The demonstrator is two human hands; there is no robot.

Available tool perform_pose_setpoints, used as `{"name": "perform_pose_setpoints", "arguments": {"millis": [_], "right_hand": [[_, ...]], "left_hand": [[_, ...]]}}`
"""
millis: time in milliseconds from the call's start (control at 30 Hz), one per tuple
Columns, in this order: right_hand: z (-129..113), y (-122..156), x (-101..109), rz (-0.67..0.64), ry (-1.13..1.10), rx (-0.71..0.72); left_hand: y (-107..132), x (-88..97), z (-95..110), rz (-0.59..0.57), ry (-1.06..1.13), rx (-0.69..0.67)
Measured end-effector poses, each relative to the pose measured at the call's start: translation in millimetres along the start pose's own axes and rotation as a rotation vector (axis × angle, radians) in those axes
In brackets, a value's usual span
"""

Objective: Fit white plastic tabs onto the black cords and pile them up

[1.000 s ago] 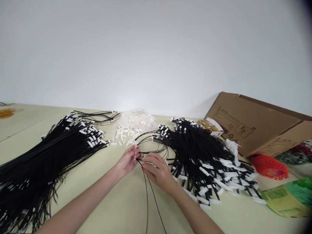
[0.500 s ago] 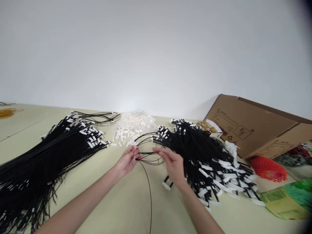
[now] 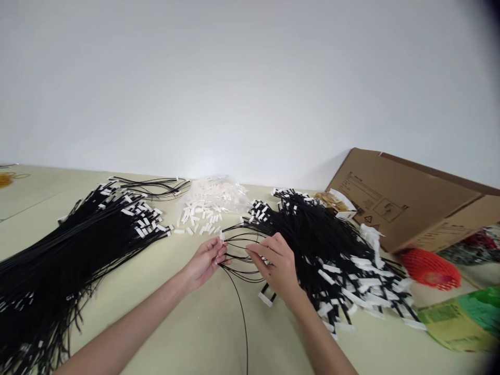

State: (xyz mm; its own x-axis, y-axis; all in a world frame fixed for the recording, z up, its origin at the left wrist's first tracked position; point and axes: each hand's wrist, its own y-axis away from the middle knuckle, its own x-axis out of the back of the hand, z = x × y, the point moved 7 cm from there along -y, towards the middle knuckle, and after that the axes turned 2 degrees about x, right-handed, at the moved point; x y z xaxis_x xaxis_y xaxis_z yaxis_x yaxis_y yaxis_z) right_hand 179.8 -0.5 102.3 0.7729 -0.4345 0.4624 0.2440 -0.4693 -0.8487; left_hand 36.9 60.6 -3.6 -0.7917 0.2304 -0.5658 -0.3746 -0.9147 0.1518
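Note:
My left hand is closed, thumb and fingers pinching a small white plastic connector that stands upright at the fingertips. Thin black wires fan out from it to the right in loose loops, and one long strand drops toward the front edge of the view. My right hand is in a pinch at the wires, thumb and forefinger together on what looks like a single black wire. Behind it lies a thick bundle of black wires with white connectors on its ends.
Loose white connectors spill from a clear plastic bag against the wall. A large pile of black wires covers the left side. On the right are a cardboard box, a red foam net and a green-yellow bag.
The white connector now stands more visibly above my left fingertips. My right hand has shifted slightly, its fingers now pinched lower at the wires. The view has moved a little.

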Motion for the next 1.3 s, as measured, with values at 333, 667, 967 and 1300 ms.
{"name": "perform_pose_setpoints", "arguments": {"millis": [333, 667, 967, 1300], "right_hand": [[5.1, 1.6, -6.1, -0.085, 0.052, -0.02], [7.5, 1.2, -7.8, -0.086, 0.016, -0.067], [7.8, 6.4, -18.5, -0.11, 0.001, -0.097], [-0.8, 12.0, -30.3, -0.116, 0.042, -0.057]], "left_hand": [[2.5, -5.5, 1.5, -0.003, -0.034, 0.018], [3.8, -9.2, 3.5, -0.028, -0.098, -0.007], [4.7, -12.2, 2.8, -0.046, -0.153, -0.044], [11.1, -23.0, -4.2, -0.093, -0.113, -0.013]]}}
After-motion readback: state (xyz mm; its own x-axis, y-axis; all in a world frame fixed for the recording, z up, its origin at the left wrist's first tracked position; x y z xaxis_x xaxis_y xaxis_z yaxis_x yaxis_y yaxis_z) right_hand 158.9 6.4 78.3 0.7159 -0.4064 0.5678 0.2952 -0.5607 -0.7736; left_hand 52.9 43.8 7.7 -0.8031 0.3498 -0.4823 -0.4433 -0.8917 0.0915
